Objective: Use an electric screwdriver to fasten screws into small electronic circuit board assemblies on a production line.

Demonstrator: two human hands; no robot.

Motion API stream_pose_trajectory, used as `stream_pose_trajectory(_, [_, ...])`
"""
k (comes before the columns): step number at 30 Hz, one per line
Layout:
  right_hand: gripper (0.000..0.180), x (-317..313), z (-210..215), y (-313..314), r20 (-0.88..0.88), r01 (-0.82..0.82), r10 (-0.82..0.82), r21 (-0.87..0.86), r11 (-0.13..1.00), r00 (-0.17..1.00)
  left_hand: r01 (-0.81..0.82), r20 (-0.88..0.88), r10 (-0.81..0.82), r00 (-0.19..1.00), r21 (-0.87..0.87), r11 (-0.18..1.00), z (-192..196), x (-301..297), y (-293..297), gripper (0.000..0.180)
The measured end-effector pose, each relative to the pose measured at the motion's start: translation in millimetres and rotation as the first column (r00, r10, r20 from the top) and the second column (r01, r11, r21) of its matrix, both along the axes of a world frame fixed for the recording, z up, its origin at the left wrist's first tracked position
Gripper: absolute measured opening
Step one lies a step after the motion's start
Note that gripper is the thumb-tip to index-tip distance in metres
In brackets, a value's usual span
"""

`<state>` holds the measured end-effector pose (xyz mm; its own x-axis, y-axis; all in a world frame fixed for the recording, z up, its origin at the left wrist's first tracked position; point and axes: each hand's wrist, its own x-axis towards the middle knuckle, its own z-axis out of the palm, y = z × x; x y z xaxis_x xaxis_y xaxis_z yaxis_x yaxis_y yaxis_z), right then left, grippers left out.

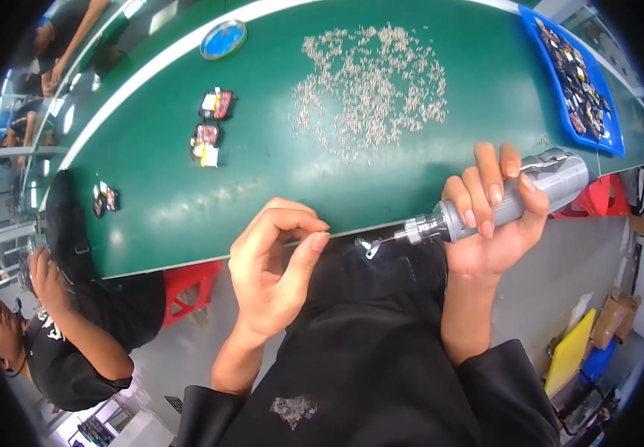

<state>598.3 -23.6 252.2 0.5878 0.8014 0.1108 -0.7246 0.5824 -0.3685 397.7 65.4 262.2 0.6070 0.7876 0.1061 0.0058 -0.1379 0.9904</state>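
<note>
Green table [262, 160] behind — left hand [273, 272] pinches something hidden.

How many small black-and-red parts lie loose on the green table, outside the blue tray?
3: two lie near the table middle, left of the screw pile; one lies near its left edge.

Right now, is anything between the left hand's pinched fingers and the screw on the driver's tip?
Nothing visible. The left hand pinches thumb and forefinger just left of the small screw on the bit of the grey electric screwdriver, which the right hand grips. Only an open gap above the dark clothing separates them.
</note>
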Motion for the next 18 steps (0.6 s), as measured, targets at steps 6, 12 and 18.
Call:
stream_pose_trajectory(6, [0.013, -30, 29, 10, 0.004, -0.023, 0.022, 0.119, 0.993, 1.000, 0.117, 0.287, -0.015, 0.958, -0.339, 0.934, -12, -5, -14, 0.008])
stream_pose_trajectory(12, [0.015, -39, 32, 11, 0.045, 0.003, -0.008, 0.113, 0.994, 0.999, 0.162, 0.352, -0.015, 0.936, -0.390, 0.906, -12, -7, -18, 0.012])
stream_pose_trajectory(18, [0.015, -40, 34, 11, 0.008, 0.032, -0.033, 0.117, 0.993, 0.999, 0.161, 0.321, -0.049, 0.946, -0.333, 0.929, -11, -6, -17, 0.019])
